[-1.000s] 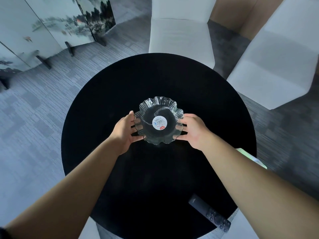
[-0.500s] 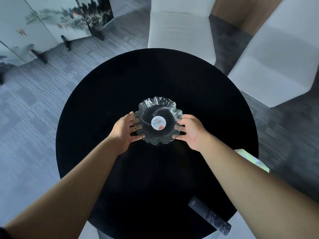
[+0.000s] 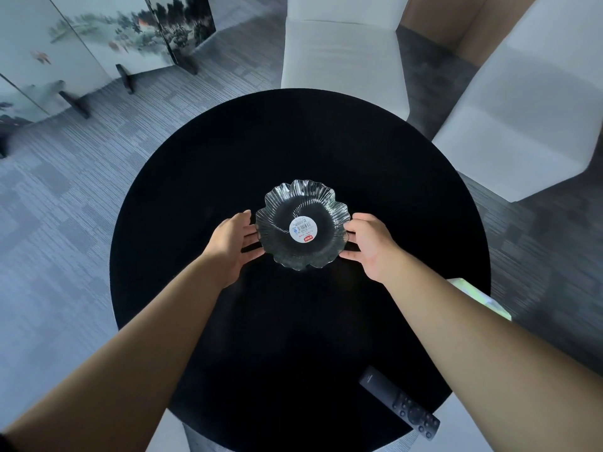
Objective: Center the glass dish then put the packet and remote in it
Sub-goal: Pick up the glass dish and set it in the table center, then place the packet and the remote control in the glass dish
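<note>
Looking down from my head camera, I see the glass dish [image 3: 302,229] sitting near the middle of the round black table [image 3: 202,177], its scalloped rim clear and a round white sticker [image 3: 303,229] stuck in its centre. My left hand [image 3: 231,242] is open at the dish's left edge, fingers spread and touching or nearly touching the rim; I cannot tell which. My right hand [image 3: 368,242] is open the same way at the right edge, fingertips just at the glass. Neither hand is closed around it. The remote [image 3: 399,403] lies near the table's near-right edge, well apart from the dish, angled with its buttons facing up. The packet [image 3: 479,296], pale green, shows at the table's right edge, partly hidden behind my right forearm.
</note>
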